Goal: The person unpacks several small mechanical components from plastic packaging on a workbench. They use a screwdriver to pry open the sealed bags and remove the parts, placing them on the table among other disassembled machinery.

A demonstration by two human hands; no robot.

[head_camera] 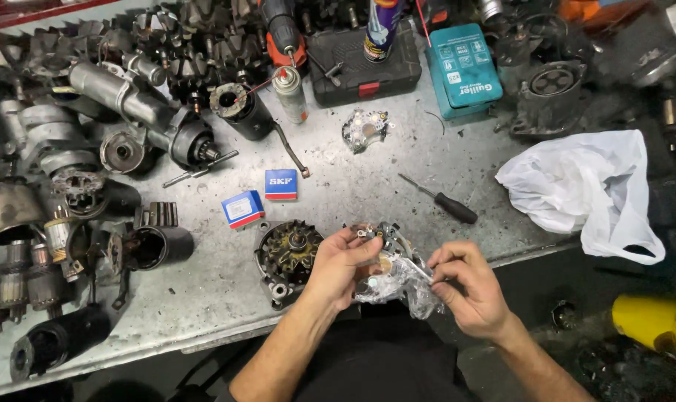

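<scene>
My left hand [343, 262] pinches a small metal part w/ copper-coloured bits [382, 242], held over the bench edge. My right hand [464, 286] grips crinkly clear plastic wrap [397, 286] hanging under it. Just left: round, grimy housing [287, 253] on the scuffed grey metal bench [353, 186]. Black-handled screwdriver [446, 201] & soft white bag [587, 186] lie beyond.

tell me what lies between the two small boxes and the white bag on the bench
In the head view, a black-handled screwdriver lies on the bare metal bench between the two small boxes and the white bag. Nothing else sits on that stretch.
</scene>
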